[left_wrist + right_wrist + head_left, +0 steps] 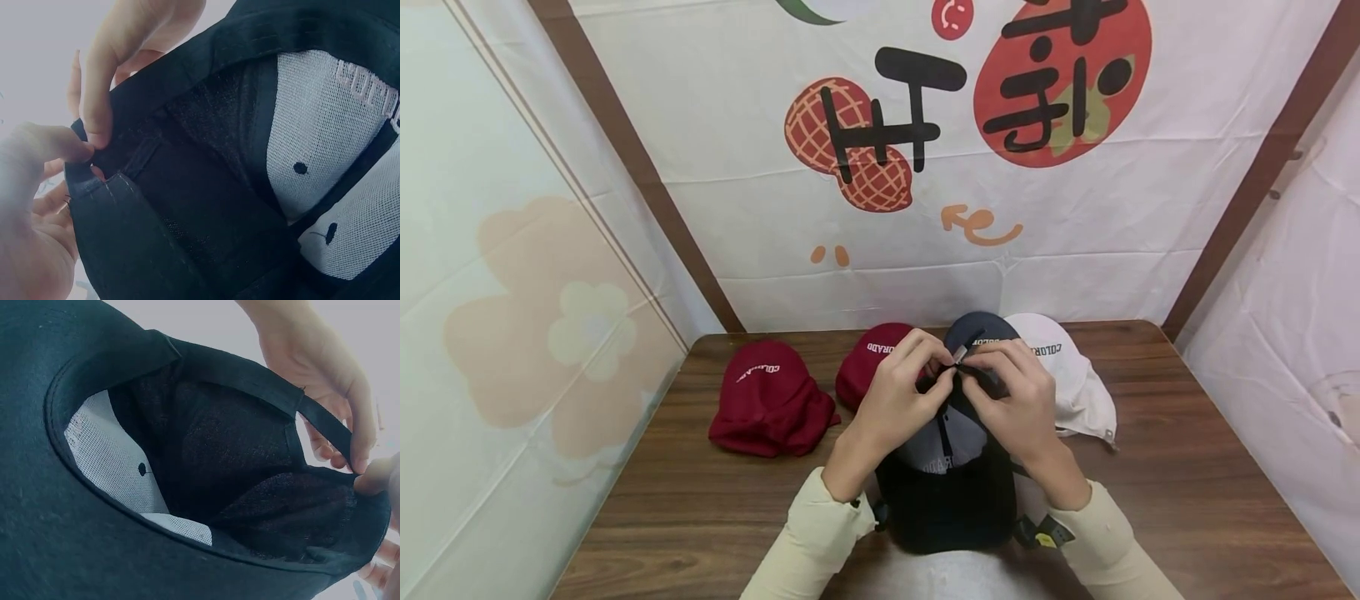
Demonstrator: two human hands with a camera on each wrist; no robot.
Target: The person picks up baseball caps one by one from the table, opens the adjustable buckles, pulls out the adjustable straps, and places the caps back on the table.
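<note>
A black cap (947, 508) is held upturned in front of the body, its brim towards me. Grey-white mesh lining (306, 112) and mirrored stitched letters show inside the crown. My left hand (891, 396) pinches the cap's back strap (328, 428) between thumb and fingers. Close against it, my right hand (1018, 400) pinches the same strap from the other side. Between the fingertips a small metal buckle (960, 354) shows, with a dark strap end (974, 337) sticking up past it. The fingers partly cover the strap.
Two dark red caps, one at left (767, 392) and one nearer the middle (861, 371), sit on the wooden table (647, 508). Behind the hands are a navy cap (981, 323) and a white cap (1078, 383). A printed cloth (737, 192) hangs along the table's back edge.
</note>
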